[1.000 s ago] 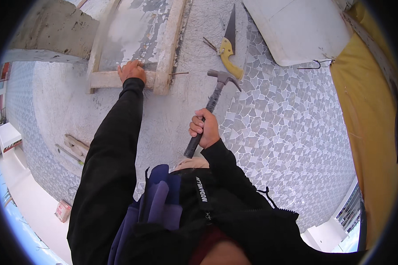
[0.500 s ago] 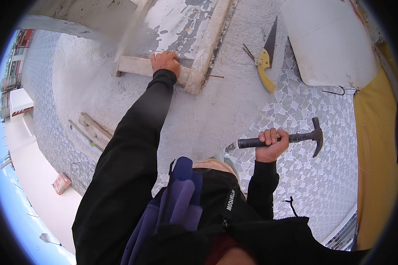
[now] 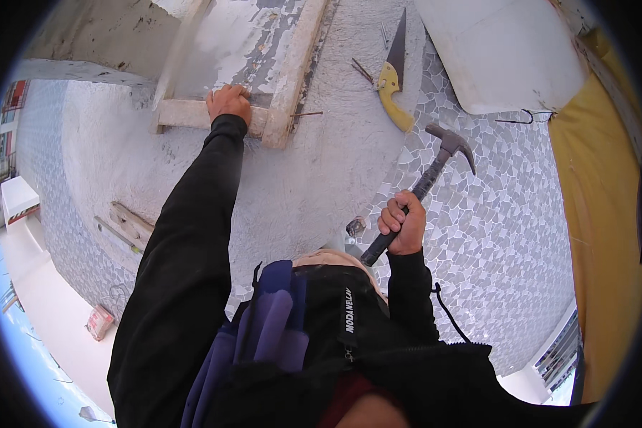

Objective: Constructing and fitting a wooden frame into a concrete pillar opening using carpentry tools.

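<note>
My left hand (image 3: 230, 104) is closed over the near rail of a whitish, worn wooden frame (image 3: 185, 114), its fingertips curled over the far side. A long rusty nail (image 3: 307, 113) sticks out sideways from the frame's right corner post. Around the black handle of a claw hammer (image 3: 435, 160) my right hand (image 3: 404, 222) is wrapped, to the right of the frame. The hammer slants, with its metal head up and away from me and the butt close to my waist. Peeling white and grey paint covers the panel (image 3: 242, 53) inside the frame.
Beyond the hammer lies a yellow-handled handsaw (image 3: 392, 89), with loose nails (image 3: 362, 70) beside it. A white plastic container (image 3: 499, 57) and yellow cloth (image 3: 595, 214) line the right. Wood pieces (image 3: 130, 222) lie left of my left arm, on the floor.
The hammer has swung from nearly level to a steep slant, its head now farther from me. The view has shifted a little; my left hand keeps its place on the frame.
</note>
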{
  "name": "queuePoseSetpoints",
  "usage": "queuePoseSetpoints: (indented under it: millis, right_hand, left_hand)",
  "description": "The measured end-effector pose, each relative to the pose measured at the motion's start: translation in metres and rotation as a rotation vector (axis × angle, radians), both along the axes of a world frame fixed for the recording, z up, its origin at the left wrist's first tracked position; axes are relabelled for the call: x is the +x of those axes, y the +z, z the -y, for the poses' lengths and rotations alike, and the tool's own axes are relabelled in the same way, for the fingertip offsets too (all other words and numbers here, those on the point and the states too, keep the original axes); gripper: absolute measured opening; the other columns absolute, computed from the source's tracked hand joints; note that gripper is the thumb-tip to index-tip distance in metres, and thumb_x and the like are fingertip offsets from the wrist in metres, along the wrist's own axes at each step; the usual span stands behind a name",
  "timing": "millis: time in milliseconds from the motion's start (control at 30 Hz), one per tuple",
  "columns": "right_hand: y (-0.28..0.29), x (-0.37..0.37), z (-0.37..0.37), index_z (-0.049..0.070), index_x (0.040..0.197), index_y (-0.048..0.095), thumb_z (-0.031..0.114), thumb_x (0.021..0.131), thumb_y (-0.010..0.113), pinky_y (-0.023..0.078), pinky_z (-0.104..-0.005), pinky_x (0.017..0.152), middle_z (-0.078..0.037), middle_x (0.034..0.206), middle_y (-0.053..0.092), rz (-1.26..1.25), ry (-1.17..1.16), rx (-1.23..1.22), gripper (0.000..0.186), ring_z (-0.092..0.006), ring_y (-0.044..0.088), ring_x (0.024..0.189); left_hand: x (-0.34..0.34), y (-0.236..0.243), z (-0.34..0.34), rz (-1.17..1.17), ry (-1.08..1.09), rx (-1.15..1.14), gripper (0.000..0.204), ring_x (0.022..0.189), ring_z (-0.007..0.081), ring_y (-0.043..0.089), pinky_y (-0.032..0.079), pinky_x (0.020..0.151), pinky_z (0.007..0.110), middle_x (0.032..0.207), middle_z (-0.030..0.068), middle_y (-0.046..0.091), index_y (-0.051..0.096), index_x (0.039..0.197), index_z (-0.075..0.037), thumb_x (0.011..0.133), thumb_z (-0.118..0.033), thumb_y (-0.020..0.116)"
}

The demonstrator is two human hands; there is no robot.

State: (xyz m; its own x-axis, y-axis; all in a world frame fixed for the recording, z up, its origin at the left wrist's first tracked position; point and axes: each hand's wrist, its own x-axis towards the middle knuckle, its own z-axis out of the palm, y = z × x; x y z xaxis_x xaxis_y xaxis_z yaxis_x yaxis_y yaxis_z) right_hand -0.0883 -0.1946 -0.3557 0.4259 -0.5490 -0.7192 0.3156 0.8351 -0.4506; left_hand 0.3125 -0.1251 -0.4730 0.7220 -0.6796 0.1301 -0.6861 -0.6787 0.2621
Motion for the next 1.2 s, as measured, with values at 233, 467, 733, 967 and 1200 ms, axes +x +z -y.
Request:
queuePoseSetpoints:
  millis: [233, 467, 733, 967, 1200]
  right_hand:
    - [-0.007, 0.046, 0.000, 0.016, 0.063, 0.035, 0.017, 0.084, 0.052, 0.034, -0.0301, 0.043, 0.004, 0.050, 0.030, 0.113, -0.171, 0.057, 0.027, -0.0110, 0.032, 0.040]
    - [-0.029, 0.068, -0.018, 0.015, 0.067, 0.038, 0.014, 0.086, 0.055, 0.032, -0.0285, 0.037, 0.005, 0.050, 0.032, 0.197, 0.275, 0.282, 0.025, -0.0088, 0.032, 0.037]
    - [0.032, -0.049, 0.084, 0.018, 0.063, 0.034, 0.015, 0.086, 0.050, 0.034, -0.0255, 0.041, 0.005, 0.049, 0.030, 0.054, -0.499, -0.361, 0.028, -0.0072, 0.031, 0.038]
    - [-0.048, 0.078, -0.037, 0.015, 0.067, 0.037, 0.014, 0.084, 0.055, 0.031, -0.0300, 0.039, 0.005, 0.050, 0.032, 0.290, 0.365, 0.395, 0.025, -0.0095, 0.031, 0.037]
    - [0.026, -0.036, 0.036, 0.015, 0.067, 0.037, 0.013, 0.088, 0.052, 0.033, -0.0249, 0.033, 0.005, 0.049, 0.032, -0.020, -0.116, -0.130, 0.026, -0.0069, 0.032, 0.036]
  left_hand:
    - [-0.001, -0.001, 0.003, 0.014, -0.011, 0.000, 0.021, 0.100, 0.0270, 0.058, 0.029, 0.107, 0.045, 0.093, 0.0060, 0.066, 0.072, 0.080, -0.018, 0.081, -0.014, 0.051]
    - [-0.001, -0.005, 0.003, 0.000, 0.002, 0.050, 0.020, 0.101, 0.0269, 0.058, 0.029, 0.106, 0.045, 0.093, 0.0061, 0.066, 0.072, 0.080, -0.017, 0.080, -0.013, 0.052]
    - [-0.001, -0.001, 0.002, 0.024, -0.015, -0.009, 0.020, 0.098, 0.0268, 0.058, 0.029, 0.106, 0.044, 0.091, 0.0062, 0.066, 0.072, 0.082, -0.017, 0.080, -0.013, 0.052]
    - [-0.004, -0.014, 0.003, 0.030, -0.039, -0.062, 0.019, 0.096, 0.0270, 0.058, 0.029, 0.105, 0.042, 0.089, 0.0067, 0.066, 0.071, 0.080, -0.017, 0.080, -0.013, 0.052]
    - [0.003, -0.002, 0.000, -0.020, 0.012, -0.017, 0.020, 0.097, 0.0283, 0.059, 0.029, 0.106, 0.044, 0.091, 0.0087, 0.068, 0.070, 0.080, -0.015, 0.082, -0.014, 0.051]
